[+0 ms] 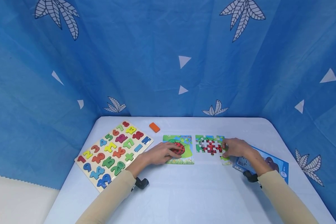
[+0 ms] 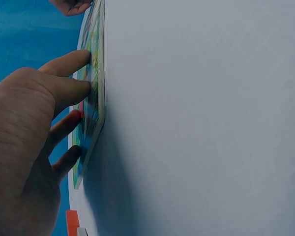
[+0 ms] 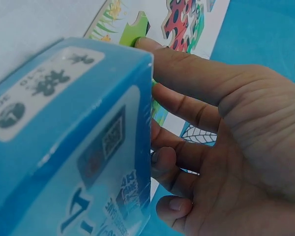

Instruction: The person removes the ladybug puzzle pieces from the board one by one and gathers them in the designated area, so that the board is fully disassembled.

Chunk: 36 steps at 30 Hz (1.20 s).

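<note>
My left hand (image 1: 161,153) rests on a finished ladybug picture (image 1: 188,142), a square board with a grass border. Its fingertips press the surface in the left wrist view, with the fingers only slightly bent. To the right, a partly assembled ladybug jigsaw puzzle (image 1: 211,147) lies on the table, with gaps along its lower side. At its right edge, my right hand (image 1: 234,147) pinches a green puzzle piece between thumb and index finger; the hand largely covers it. A grassy corner piece (image 1: 226,162) lies just below. In the right wrist view, the thumb meets green puzzle card (image 3: 133,32).
A blue box (image 1: 278,165) lies under and beside the right forearm and blocks much of the right wrist view. A number board (image 1: 100,146) with coloured numerals is at left. An orange block (image 1: 154,127) sits near the back of the white table (image 1: 179,199). Blue curtains enclose it.
</note>
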Each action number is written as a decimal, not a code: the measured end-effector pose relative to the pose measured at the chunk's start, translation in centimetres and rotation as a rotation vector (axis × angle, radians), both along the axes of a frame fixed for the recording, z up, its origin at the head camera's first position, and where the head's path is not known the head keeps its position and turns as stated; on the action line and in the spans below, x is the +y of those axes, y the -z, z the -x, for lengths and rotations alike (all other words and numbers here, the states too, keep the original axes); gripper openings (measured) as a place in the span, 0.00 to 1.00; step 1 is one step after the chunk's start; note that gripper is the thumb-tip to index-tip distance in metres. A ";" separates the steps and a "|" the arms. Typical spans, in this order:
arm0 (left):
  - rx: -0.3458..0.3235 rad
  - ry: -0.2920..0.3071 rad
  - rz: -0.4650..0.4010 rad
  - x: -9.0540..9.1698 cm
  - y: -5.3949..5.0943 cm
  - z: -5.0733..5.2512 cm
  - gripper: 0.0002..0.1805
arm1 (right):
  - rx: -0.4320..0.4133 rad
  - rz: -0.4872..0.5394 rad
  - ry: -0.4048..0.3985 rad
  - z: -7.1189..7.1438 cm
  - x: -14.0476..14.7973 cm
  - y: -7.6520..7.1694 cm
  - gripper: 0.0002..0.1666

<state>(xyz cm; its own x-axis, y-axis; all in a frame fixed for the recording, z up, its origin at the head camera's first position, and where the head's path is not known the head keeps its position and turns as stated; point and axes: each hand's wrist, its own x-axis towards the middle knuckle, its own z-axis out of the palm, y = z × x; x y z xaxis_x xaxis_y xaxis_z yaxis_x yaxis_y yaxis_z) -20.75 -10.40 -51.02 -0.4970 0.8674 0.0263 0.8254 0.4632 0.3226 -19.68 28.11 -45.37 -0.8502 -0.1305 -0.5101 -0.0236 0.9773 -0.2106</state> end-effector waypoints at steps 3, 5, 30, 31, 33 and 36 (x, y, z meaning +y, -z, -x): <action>-0.007 -0.005 0.004 0.0 0.0 0.0 0.21 | -0.003 0.007 -0.007 0.0 0.0 0.0 0.21; -0.011 -0.008 0.009 0.0 0.0 -0.1 0.21 | 0.002 0.013 -0.008 -0.1 0.0 0.1 0.21; -0.023 0.012 0.000 0.0 -0.4 0.1 0.22 | 0.058 0.115 -0.016 0.4 0.2 -0.3 0.14; -0.026 0.014 0.000 0.0 -0.4 0.1 0.23 | 0.066 0.145 -0.024 0.5 0.0 -0.4 0.13; -0.031 0.018 0.002 -0.1 -0.5 0.1 0.26 | 0.098 0.210 -0.055 0.7 -0.4 -0.3 0.11; -0.034 0.026 0.011 -0.1 -0.6 0.1 0.27 | 0.138 0.326 -0.097 0.7 -1.2 -0.2 0.09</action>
